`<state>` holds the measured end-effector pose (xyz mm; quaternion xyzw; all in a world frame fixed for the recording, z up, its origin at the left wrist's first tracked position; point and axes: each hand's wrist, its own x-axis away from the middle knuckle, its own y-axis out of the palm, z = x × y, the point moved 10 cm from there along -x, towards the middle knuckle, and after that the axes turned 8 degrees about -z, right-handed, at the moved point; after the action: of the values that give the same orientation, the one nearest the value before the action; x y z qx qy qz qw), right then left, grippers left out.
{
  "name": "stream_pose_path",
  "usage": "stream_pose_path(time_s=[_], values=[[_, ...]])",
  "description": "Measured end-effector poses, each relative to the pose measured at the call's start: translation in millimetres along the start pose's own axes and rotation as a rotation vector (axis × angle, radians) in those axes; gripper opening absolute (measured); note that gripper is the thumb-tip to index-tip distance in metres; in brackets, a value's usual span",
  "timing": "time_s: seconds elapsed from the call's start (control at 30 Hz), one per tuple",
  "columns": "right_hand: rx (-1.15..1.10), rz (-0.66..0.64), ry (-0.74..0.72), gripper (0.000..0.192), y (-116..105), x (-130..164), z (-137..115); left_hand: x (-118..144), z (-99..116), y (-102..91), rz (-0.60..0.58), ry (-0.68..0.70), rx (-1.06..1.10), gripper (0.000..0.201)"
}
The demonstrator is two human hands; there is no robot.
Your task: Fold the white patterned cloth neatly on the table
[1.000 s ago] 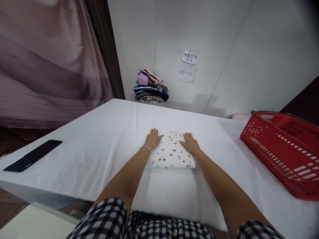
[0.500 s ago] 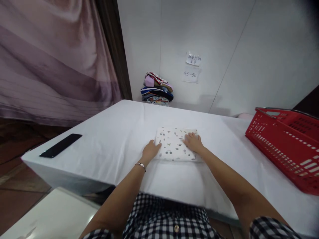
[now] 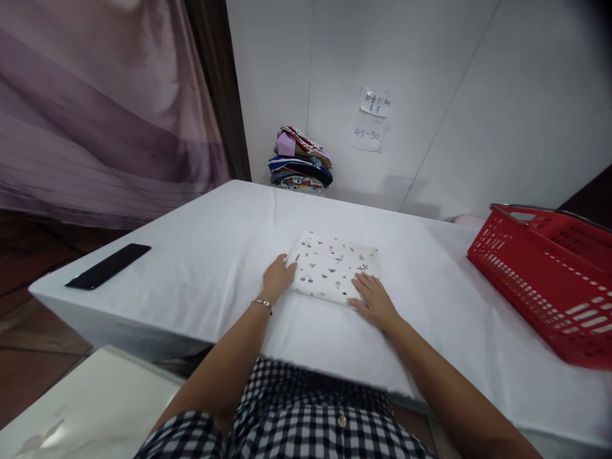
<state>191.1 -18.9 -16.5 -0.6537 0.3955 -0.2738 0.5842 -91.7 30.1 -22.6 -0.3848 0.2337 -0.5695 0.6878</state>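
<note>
On the white-covered table (image 3: pixel 229 255) lies a folded white cloth (image 3: pixel 329 264) printed with small plants, birds and rainbows. It sits flat and slightly turned, its right side nearer to me. My left hand (image 3: pixel 278 280), with a bracelet at the wrist, rests at the cloth's left edge, thumb apart from the fingers and touching the border. Fingers spread, my right hand (image 3: pixel 376 299) lies flat over the cloth's near right corner and covers it. Neither hand grips the cloth.
A red plastic basket (image 3: pixel 530 274) stands on the right of the table. A black phone-like slab (image 3: pixel 109 266) lies near the left edge. Behind the far edge is a stack of folded fabrics (image 3: pixel 301 162). A pale surface (image 3: pixel 95 401) is at lower left.
The folded cloth has turned a little, its left side now farther away. My right hand has slid from the cloth's upper right to its near right corner; my left hand stays at the left edge.
</note>
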Motion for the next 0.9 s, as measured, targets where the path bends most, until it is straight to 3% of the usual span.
stream_pose_path(time_s=[0.17,0.27,0.4,0.47,0.53,0.63,0.77,0.9], values=[[0.032,0.059,-0.09,0.054,-0.8,15.9,-9.3,16.5,-5.9,-3.4,0.067,0.046,0.102,0.053],[0.031,0.075,-0.105,0.05,-1.7,23.3,-11.0,24.3,-6.2,-11.7,0.139,0.106,0.056,0.051],[0.021,0.093,-0.09,0.048,-4.2,26.1,-14.1,43.6,21.6,-14.8,0.264,0.308,-0.164,0.046],[0.029,0.107,-0.079,0.047,-6.1,25.5,-17.2,57.0,45.8,1.9,0.216,0.485,-0.27,0.047],[0.043,0.106,-0.085,0.046,-6.3,24.3,-21.4,70.1,64.7,27.1,0.087,0.648,-0.362,0.05],[0.049,0.069,-0.099,0.045,-3.1,23.3,-23.9,80.1,72.1,50.7,-0.07,0.744,-0.443,0.055],[0.061,0.063,-0.088,0.045,-2.4,28.0,-16.2,78.3,65.2,44.8,-0.118,0.788,-0.44,0.05],[0.107,0.07,-0.067,0.05,-2.1,34.1,-8.5,69.0,51.5,27.2,-0.081,0.789,-0.442,0.057]])
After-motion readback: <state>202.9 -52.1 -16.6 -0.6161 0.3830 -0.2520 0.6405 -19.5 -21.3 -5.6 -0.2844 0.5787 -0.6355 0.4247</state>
